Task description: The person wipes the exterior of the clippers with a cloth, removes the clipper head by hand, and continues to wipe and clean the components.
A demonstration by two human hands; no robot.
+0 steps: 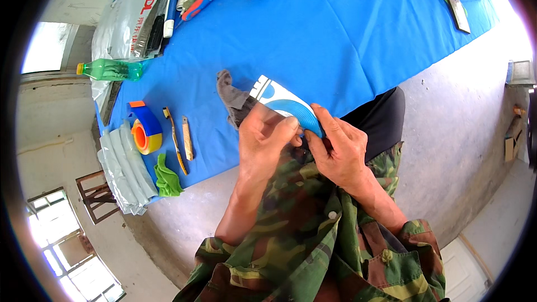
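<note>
Camo jacket w/ buttons, sleeves pushed up, maybe black trousers, bare hands

A bare grey concrete floor [458,134] is seen below a table draped in a blue cloth [335,33]. Bright daylight is let in by windows [72,257] at the lower left. A dark wooden stool [98,196] is set just beside the table's end.
</note>
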